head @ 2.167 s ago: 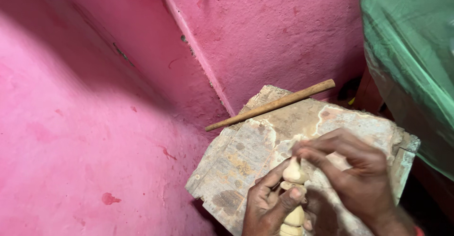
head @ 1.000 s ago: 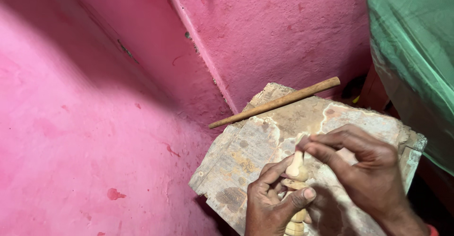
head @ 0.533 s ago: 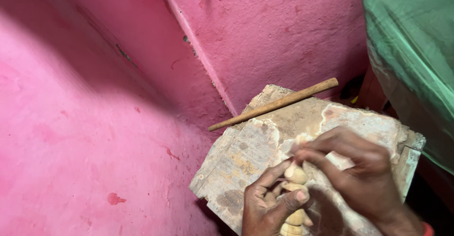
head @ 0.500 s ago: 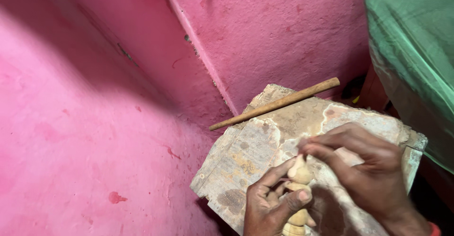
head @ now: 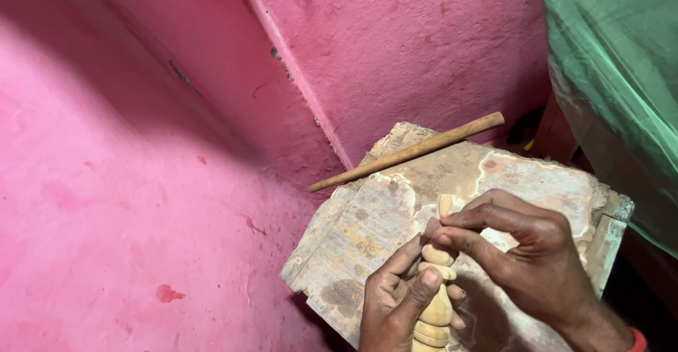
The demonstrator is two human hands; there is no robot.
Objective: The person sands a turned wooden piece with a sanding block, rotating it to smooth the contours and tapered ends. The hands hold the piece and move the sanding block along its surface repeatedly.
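Gripping a pale turned wooden piece [head: 438,302], the left hand [head: 395,302] wraps its fingers round the ringed lower body at the near edge of a worn wooden board [head: 367,232], thumb laid across one of the upper rings. The right hand [head: 526,253] is pinched closed at the piece's narrow upper end, thumb and forefinger pressed together there; whether a small abrasive scrap or tool sits between them cannot be told.

Orientation: the piece stands roughly upright, its long axis running from the near edge of the board toward the far edge, slim tip away from the person and the broader ringed base down in the left fist, partly cut off by the frame.

Risks, as judged: the thin tip could snap if the pinch bears sideways on it; the rounded, smooth body could twist or slide within the left fist if that grip slackens; the fingertips lie close to the worked spot and could be scraped.

Elsewhere: a wooden stick [head: 409,151] lies slantwise across the far left corner of the board, one end overhanging the pink floor [head: 141,239].
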